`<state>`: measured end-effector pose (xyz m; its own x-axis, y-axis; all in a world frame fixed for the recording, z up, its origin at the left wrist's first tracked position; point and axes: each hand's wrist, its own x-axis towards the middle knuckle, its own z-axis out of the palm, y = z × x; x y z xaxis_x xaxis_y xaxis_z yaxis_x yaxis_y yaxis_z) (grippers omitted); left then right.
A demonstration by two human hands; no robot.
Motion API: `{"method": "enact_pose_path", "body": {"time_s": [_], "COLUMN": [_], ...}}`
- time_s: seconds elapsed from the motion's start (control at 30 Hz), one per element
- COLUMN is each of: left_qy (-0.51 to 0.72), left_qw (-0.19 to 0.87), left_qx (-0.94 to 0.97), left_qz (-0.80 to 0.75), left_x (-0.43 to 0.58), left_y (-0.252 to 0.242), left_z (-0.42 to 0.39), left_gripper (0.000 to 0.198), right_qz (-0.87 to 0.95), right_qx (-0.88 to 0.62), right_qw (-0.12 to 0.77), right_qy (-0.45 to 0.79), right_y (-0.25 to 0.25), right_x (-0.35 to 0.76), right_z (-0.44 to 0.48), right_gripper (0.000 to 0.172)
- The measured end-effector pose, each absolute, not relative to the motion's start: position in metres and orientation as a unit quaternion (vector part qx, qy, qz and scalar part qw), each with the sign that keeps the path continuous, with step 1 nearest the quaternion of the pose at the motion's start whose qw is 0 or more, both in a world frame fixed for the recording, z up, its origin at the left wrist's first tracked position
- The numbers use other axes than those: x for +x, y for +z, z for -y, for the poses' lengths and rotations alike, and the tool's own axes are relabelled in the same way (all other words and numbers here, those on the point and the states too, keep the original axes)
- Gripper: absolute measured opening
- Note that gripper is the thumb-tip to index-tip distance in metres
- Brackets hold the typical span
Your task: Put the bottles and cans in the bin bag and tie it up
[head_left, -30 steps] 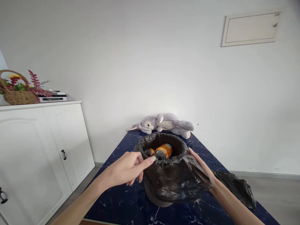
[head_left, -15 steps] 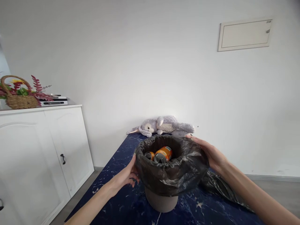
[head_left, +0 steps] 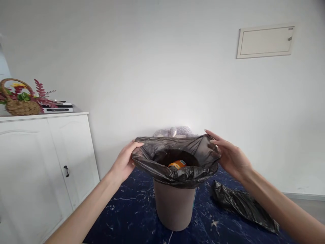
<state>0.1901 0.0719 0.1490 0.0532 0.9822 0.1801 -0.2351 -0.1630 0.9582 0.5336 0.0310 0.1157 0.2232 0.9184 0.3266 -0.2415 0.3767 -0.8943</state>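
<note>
A grey-brown waste bin (head_left: 174, 206) stands on a dark blue marbled table (head_left: 127, 217). A black bin bag (head_left: 177, 171) lines it, its rim pulled up above the bin's edge. My left hand (head_left: 124, 162) grips the bag's rim on the left. My right hand (head_left: 230, 156) holds the rim on the right, fingers partly stretched along it. Inside the bag an orange drink can (head_left: 177, 164) shows.
A second crumpled black bag (head_left: 241, 205) lies on the table to the right of the bin. A grey plush toy (head_left: 175, 131) lies behind it by the wall. A white cabinet (head_left: 43, 162) with a flower basket (head_left: 19, 100) stands at the left.
Both hands have moved to the bag's rim and lifted it upward, baring the bin's wall. The bag now hides most of the plush toy and the second can.
</note>
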Motion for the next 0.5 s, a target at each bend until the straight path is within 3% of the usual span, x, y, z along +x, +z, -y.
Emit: {"method": "enact_pose_path", "body": {"time_s": [0.23, 0.5], "left_qy": [0.626, 0.608], "left_qw": [0.421, 0.360], "left_qx": [0.531, 0.520], "left_qz": [-0.386, -0.480], "left_x": [0.175, 0.127], "left_y": [0.152, 0.125], "left_z": [-0.047, -0.022], "left_gripper": [0.041, 0.061], "right_qz": [0.444, 0.326], "right_qx": [-0.404, -0.464], "right_qw": [0.721, 0.731], "right_qy": [0.346, 0.381], "right_y": [0.094, 0.037], "right_x": [0.552, 0.548], "right_z": [0.005, 0.077], "right_gripper": [0.071, 0.071]}}
